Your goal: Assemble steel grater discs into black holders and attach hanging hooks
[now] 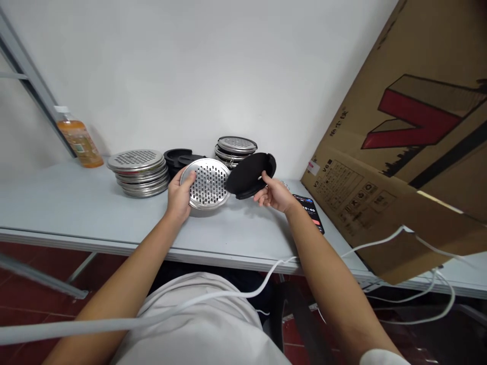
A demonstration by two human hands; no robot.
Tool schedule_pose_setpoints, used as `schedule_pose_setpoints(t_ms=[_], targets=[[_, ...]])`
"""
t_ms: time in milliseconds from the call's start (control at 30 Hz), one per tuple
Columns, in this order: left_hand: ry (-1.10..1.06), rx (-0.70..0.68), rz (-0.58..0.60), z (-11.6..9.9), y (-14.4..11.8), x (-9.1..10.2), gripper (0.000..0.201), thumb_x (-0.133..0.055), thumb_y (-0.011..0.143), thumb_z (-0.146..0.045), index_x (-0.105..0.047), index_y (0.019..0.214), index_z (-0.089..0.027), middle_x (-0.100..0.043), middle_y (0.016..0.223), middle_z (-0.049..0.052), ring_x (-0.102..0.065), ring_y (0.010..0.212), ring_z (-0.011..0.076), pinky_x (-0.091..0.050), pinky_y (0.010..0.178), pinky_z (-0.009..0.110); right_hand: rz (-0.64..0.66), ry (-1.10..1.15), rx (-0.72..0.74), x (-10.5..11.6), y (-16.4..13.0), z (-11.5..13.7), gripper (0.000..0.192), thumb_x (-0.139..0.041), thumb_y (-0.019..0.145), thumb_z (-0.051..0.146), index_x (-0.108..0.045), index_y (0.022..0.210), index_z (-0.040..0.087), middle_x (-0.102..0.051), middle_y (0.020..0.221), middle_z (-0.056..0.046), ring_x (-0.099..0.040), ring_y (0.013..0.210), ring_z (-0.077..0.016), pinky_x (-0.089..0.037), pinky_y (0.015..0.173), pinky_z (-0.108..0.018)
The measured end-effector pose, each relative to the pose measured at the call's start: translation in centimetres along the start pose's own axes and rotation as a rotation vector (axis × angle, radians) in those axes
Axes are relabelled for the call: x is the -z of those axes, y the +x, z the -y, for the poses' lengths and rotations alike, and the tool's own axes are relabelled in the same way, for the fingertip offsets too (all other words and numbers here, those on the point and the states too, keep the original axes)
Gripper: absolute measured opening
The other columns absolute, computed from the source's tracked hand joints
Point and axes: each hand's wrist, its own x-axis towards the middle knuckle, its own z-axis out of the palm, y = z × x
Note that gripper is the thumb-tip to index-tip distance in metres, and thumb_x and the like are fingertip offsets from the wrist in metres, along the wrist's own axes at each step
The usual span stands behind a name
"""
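Note:
My left hand (178,195) is closed on the left rim of a round metal grater disc (208,183), its thumb on the slotted face. In my right hand (274,193) is a round black plastic holder (249,175), tilted and pinched at its right edge by thumb and fingers. The holder's left edge meets or overlaps the disc's right rim; I cannot tell whether they touch. Left of my hands stands a stack of metal grater discs (139,172). Behind are several black holders (184,158), partly hidden, and a second stack with discs (236,146).
An orange drink bottle (79,137) stands at the table's back left. A phone (310,212) lies right of my right hand, beside a large cardboard box (380,152). A white cable (228,294) crosses in front of my body. The white wall (213,66) closes off the back.

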Motion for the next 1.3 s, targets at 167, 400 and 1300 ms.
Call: schedule_pose_setpoints(t_ms=[167, 400, 1300], targets=[[0.077, -0.165, -0.062, 0.5, 0.6, 0.4, 0.05, -0.088, 0.066, -0.043, -0.074, 0.107, -0.019, -0.074, 0.101, 0.006, -0.069, 0.098, 0.0216, -0.055, 0.088, 0.031, -0.165, -0.072, 0.056, -0.7, 0.6, -0.4, 0.056, -0.041, 0.097, 0.067, -0.055, 0.077, 0.017, -0.063, 0.044, -0.009, -0.052, 0.029, -0.0141, -0.022, 0.027, -0.019], [0.068, -0.182, -0.086, 0.7, 1.0, 0.6, 0.047, -0.086, 0.07, -0.043, -0.073, 0.108, -0.019, -0.074, 0.102, 0.006, -0.068, 0.097, 0.0207, -0.054, 0.09, 0.031, -0.316, -0.378, 0.093, -0.9, 0.8, -0.9, 0.063, -0.045, 0.093, 0.07, -0.051, 0.055, 0.019, -0.057, 0.037, -0.011, -0.047, 0.027, -0.0141, -0.028, 0.03, -0.024], [-0.063, -0.097, -0.105, 0.3, 0.7, 0.2, 0.041, -0.085, 0.07, -0.043, -0.071, 0.101, -0.02, -0.073, 0.1, 0.006, -0.069, 0.096, 0.022, -0.058, 0.088, 0.033, -0.695, -0.349, 0.446, -1.2, 1.1, -0.7, 0.057, -0.054, 0.086, 0.069, -0.04, 0.049, 0.028, -0.039, 0.03, 0.003, -0.043, 0.03, -0.0139, -0.037, 0.037, -0.027]])
